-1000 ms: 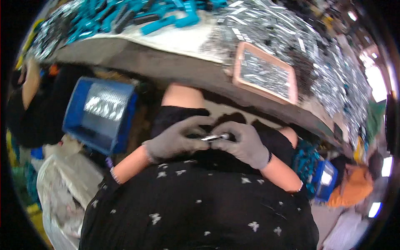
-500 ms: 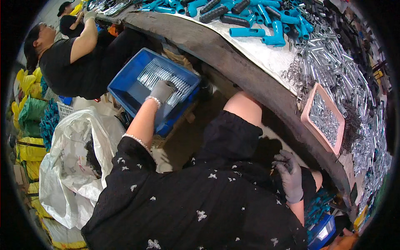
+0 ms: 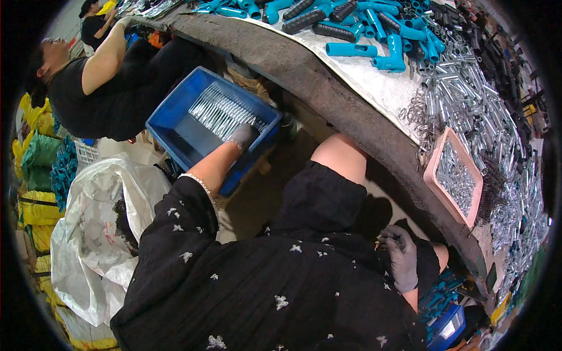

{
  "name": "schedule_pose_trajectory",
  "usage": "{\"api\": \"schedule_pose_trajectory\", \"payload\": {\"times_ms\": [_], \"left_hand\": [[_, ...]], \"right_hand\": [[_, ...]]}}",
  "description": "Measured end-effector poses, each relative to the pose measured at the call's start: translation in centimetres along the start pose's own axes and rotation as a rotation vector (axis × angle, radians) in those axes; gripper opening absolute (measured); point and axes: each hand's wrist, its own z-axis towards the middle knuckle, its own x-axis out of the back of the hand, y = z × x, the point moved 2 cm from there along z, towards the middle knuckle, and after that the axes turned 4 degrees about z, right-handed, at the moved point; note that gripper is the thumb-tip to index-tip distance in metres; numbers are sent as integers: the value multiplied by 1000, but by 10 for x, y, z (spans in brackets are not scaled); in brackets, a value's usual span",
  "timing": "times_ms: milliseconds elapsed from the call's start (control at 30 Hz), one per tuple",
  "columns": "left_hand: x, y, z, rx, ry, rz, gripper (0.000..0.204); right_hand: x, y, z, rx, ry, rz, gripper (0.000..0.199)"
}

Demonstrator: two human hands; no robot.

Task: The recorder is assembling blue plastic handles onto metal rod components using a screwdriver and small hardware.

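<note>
My left hand (image 3: 244,136), in a grey glove, reaches into a blue plastic bin (image 3: 163,120) at the near right end of a row of shiny metal tubes (image 3: 216,108). The tubes lie side by side against the bin's far side. The fingers of that hand point down and are hidden behind its back, so any grip does not show. My right hand (image 3: 401,257), also gloved in grey, hovers beside my thigh with its fingers curled in toward the thumb. Whatever those fingers may hold is too small to make out.
A worktable (image 3: 281,58) curves along the right, bearing teal pistol-shaped parts (image 3: 391,55), loose metal tubes (image 3: 462,88) and a pink tray (image 3: 433,169) of small metal pieces. A white woven sack (image 3: 76,263) stands at left. Beyond the bin sits a co-worker in black (image 3: 117,88).
My left hand has moved right and slightly down inside the bin, to the end of the tube row. My right hand stays curled by my thigh. The co-worker has leaned back a little.
</note>
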Motion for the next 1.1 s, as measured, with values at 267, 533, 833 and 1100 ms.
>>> {"api": "schedule_pose_trajectory", "payload": {"times_ms": [267, 533, 833, 1100], "left_hand": [[88, 54, -83, -468, 151, -49, 18], [106, 250, -278, -412, -363, -533, 15], [49, 323, -322, -558, -746, -297, 11], [9, 326, -324, -566, -843, -585, 49]], "right_hand": [[-7, -7, 0, 69, -30, -67, 26], [-58, -77, 23, 422, -147, -184, 38], [-35, -57, -9, 263, -250, -250, 28], [59, -12, -71, 242, 490, 18, 11]]}}
